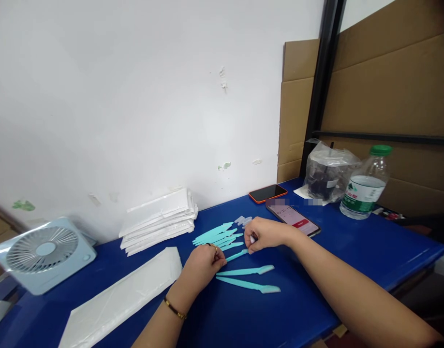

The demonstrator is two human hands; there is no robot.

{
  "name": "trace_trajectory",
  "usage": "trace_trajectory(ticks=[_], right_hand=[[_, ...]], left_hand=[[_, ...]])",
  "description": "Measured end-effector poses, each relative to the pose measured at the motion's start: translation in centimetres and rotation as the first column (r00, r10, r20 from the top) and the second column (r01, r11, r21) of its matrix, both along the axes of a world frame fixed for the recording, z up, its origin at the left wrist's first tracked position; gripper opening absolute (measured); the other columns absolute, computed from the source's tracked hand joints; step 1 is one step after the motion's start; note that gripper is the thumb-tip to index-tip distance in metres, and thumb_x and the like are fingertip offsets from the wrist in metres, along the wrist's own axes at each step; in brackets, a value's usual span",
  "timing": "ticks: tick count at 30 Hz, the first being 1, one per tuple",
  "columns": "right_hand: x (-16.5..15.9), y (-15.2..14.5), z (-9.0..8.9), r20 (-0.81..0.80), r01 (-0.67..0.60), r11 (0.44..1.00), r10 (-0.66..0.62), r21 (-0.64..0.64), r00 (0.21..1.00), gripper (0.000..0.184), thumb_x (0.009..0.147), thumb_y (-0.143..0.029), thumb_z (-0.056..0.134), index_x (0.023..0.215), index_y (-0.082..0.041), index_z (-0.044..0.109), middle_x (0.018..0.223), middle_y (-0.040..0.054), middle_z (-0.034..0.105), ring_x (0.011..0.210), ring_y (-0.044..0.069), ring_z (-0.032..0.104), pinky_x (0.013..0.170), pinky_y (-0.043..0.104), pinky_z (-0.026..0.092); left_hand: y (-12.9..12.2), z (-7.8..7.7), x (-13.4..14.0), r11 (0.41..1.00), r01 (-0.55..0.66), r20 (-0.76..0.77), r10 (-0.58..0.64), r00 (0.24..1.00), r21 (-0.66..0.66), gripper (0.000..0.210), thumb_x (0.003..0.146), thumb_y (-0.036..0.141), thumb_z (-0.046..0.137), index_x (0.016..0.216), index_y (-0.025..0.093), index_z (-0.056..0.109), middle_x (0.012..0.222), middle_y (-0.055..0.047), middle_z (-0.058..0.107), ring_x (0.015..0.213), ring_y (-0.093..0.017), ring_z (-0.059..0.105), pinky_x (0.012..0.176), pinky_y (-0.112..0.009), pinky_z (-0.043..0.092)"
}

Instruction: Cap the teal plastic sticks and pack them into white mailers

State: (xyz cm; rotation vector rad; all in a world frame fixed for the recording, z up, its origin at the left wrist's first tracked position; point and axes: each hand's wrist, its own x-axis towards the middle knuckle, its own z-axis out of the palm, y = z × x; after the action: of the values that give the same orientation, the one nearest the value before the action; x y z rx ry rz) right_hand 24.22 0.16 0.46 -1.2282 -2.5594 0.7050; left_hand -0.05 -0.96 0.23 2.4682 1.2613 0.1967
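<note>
My left hand pinches the handle end of a turquoise eyebrow razor low over the blue table. At the razor's blade end, my right hand is closed, with a small pale piece like a clear cap partly showing between its fingers. Two more turquoise razors, an upper one and a lower one, lie nearer me, blade ends to the right. Beyond my left hand, several razors lie together in a fanned group. Small clear caps rest just behind my right hand.
White packets are stacked by the wall, and a long white packet lies in front. A fan stands left. On the right are an orange-edged phone, a lit phone, a bagged cup and a water bottle.
</note>
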Motion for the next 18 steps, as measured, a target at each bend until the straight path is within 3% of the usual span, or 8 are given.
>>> trace_trajectory(ticks=[5, 12, 15, 18], right_hand=[[0.2, 0.2, -0.1, 0.046, 0.021, 1.000, -0.021, 0.004, 0.999, 0.016, 0.068, -0.030, 0.063, 0.075, -0.017, 0.070, 0.068, 0.0004, 0.064, 0.057, 0.011, 0.052, 0.053, 0.020, 0.034], [2.0, -0.1, 1.4, 0.037, 0.218, 0.976, -0.219, 0.023, 0.975, 0.021, 0.064, -0.032, 0.066, 0.079, -0.017, 0.070, 0.072, 0.0018, 0.066, 0.060, 0.012, 0.054, 0.051, 0.020, 0.034], [1.5, -1.0, 2.1, 0.065, 0.099, 0.990, -0.093, -0.096, 0.994, 0.024, 0.061, -0.035, 0.068, 0.078, -0.018, 0.070, 0.067, -0.0005, 0.064, 0.057, 0.011, 0.053, 0.050, 0.020, 0.034], [0.4, -1.6, 2.0, 0.164, -0.017, 0.971, 0.057, -0.239, 0.985, 0.030, 0.053, -0.038, 0.073, 0.075, -0.017, 0.069, 0.061, -0.0024, 0.061, 0.052, 0.010, 0.050, 0.046, 0.019, 0.032]], left_hand=[[0.5, -0.4, -0.4, 0.998, 0.019, 0.002, -0.019, 1.000, 0.065, 0.018, 0.079, 0.026, 0.049, 0.072, 0.019, 0.064, 0.076, -0.003, 0.065, 0.072, -0.015, 0.056, 0.066, -0.024, 0.036], [0.9, 0.3, -1.2, 0.990, -0.098, 0.053, 0.093, 0.994, 0.104, 0.016, 0.077, 0.031, 0.052, 0.079, 0.020, 0.064, 0.079, -0.002, 0.064, 0.072, -0.015, 0.055, 0.064, -0.024, 0.037], [-0.2, 0.3, -0.4, 0.999, -0.026, 0.112, 0.022, 0.993, 0.035, 0.021, 0.075, 0.039, 0.055, 0.082, 0.021, 0.064, 0.079, -0.001, 0.063, 0.071, -0.014, 0.055, 0.062, -0.023, 0.038], [-1.1, -0.1, 0.5, 0.998, 0.059, 0.110, -0.054, 0.992, -0.035, 0.023, 0.070, 0.041, 0.060, 0.083, 0.022, 0.065, 0.077, 0.001, 0.062, 0.069, -0.013, 0.055, 0.059, -0.021, 0.037]])
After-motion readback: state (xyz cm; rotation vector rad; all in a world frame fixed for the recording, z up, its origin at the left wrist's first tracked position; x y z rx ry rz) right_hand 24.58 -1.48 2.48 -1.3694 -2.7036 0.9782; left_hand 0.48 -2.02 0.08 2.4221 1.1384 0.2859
